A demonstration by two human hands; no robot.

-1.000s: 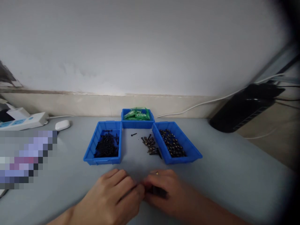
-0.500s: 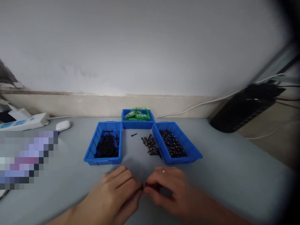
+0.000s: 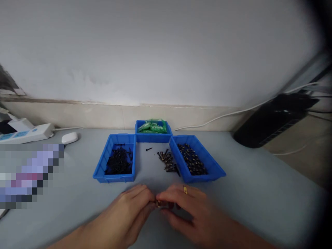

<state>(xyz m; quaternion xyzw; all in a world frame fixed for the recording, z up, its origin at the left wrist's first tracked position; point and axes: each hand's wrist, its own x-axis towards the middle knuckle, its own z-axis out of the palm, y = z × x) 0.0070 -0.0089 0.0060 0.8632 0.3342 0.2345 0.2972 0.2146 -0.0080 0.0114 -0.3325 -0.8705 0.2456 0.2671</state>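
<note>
Screw [image 3: 158, 203] | pinched between fingers of left hand [image 3: 129, 214] and right hand [image 3: 186, 211] | table's [image 3: 259, 193] near edge, before blue trays [image 3: 115, 178]

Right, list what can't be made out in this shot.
- Head view: the small piece pinched between left hand and right hand; fingers cover most of it.
- Head view: a pixelated patch hides what lies at the table's left.
- Head view: dark vignette blurs the black box and cables at right.
- Green packets in the far bin: too small to identify.
</note>
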